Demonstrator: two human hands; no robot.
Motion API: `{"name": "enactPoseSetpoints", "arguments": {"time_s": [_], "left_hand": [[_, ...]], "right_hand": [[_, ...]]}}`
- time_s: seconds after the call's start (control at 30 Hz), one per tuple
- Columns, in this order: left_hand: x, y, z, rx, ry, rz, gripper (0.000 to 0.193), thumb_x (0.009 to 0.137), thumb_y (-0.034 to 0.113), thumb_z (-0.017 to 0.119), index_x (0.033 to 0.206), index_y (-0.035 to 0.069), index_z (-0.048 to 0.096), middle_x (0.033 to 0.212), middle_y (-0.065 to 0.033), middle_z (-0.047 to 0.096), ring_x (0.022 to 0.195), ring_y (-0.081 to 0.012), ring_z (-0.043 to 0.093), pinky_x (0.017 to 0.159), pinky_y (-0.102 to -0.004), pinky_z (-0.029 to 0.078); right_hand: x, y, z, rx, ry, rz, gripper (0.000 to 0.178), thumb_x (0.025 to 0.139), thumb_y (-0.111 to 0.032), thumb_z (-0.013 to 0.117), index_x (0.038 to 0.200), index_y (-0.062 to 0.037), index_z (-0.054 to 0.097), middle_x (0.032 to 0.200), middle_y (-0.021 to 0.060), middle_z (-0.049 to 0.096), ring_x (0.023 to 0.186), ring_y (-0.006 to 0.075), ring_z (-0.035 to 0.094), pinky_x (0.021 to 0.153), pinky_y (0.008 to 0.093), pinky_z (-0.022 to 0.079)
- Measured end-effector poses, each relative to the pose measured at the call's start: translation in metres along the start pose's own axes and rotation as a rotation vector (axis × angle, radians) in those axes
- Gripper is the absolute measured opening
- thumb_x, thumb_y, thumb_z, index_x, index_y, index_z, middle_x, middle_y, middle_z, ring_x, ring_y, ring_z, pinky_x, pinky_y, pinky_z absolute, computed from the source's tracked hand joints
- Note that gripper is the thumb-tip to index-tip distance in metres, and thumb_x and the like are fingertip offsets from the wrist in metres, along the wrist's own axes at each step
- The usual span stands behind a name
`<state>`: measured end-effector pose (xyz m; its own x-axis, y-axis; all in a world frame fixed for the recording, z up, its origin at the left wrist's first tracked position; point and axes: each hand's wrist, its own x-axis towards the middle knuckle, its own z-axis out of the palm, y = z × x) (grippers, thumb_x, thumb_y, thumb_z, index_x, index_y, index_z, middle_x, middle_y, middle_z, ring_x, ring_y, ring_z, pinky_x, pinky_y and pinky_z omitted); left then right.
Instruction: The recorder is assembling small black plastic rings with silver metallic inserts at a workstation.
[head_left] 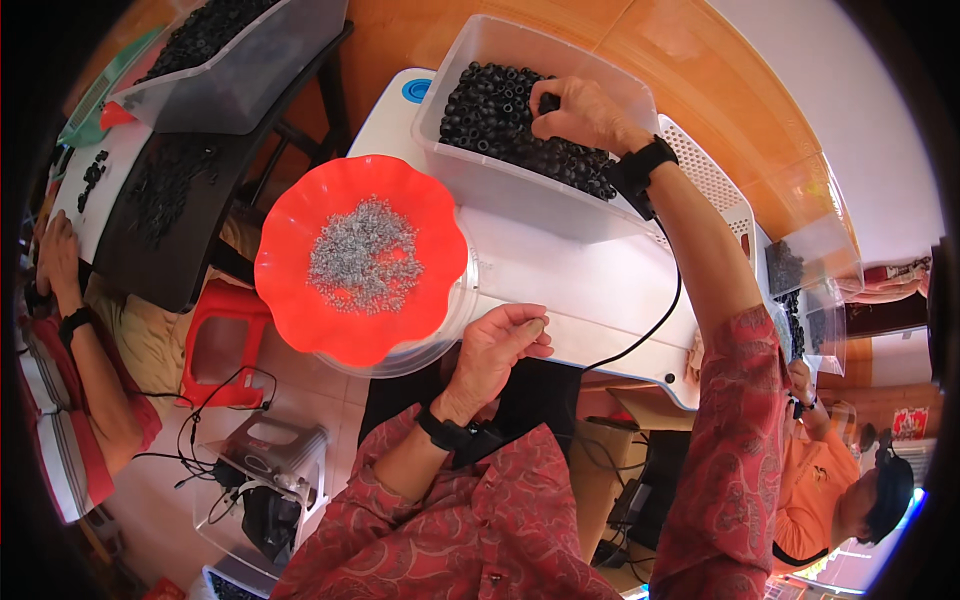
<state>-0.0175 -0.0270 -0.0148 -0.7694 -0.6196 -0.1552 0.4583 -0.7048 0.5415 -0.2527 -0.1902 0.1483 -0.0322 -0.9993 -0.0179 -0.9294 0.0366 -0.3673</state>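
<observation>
My right hand (pixel 585 115) reaches into a clear plastic bin (pixel 530 195) filled with small black ring-shaped parts (pixel 485 110). Its thumb and fingers close on one black ring-shaped part (pixel 548 103), lifted a little over the heap. My left hand (pixel 495 350) is at the near edge of the white table (pixel 600 290), thumb pressed to the fingers; whatever is pinched there is too small to make out. To its left, a red wavy-rimmed dish (pixel 285 265) carries a pile of tiny shiny metal-looking pieces (pixel 365 255). Under the dish shows a clear round container (pixel 465 305).
A white perforated basket (pixel 705 165) stands right of the bin, with clear tubs (pixel 825 255) beyond. A black cable (pixel 655 340) hangs from my right wrist across the table edge. At left, another person's hand (pixel 60 250) rests by a dark table (pixel 150 235); a person in orange (pixel 815 490) is at right.
</observation>
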Motion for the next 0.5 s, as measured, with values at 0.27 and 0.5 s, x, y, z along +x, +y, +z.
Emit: {"name": "enactPoseSetpoints", "arguments": {"time_s": [0.27, 0.5], "left_hand": [[0.000, -0.002, -0.002, 0.004, -0.005, 0.027, 0.023, 0.094, 0.006, 0.061, 0.115, -0.002, 0.060, 0.103, -0.0090, 0.065, 0.086, -0.0167, 0.066, 0.079, -0.0309, 0.058], [-0.007, -0.004, -0.005, 0.051, 0.005, 0.057, 0.022, 0.093, 0.005, 0.061, 0.114, -0.003, 0.061, 0.102, -0.0094, 0.065, 0.086, -0.0166, 0.066, 0.078, -0.0297, 0.058]], "right_hand": [[-0.050, -0.023, -0.042, 0.039, 0.220, 0.040, 0.017, 0.068, -0.016, 0.071, 0.083, -0.0101, 0.066, 0.067, 0.0018, 0.063, 0.066, 0.0148, 0.059, 0.064, 0.0298, 0.047], [-0.125, -0.051, -0.046, 0.091, 0.319, -0.167, 0.017, 0.067, -0.011, 0.070, 0.081, -0.0053, 0.062, 0.070, 0.0062, 0.058, 0.065, 0.0177, 0.055, 0.060, 0.0288, 0.045]]}}
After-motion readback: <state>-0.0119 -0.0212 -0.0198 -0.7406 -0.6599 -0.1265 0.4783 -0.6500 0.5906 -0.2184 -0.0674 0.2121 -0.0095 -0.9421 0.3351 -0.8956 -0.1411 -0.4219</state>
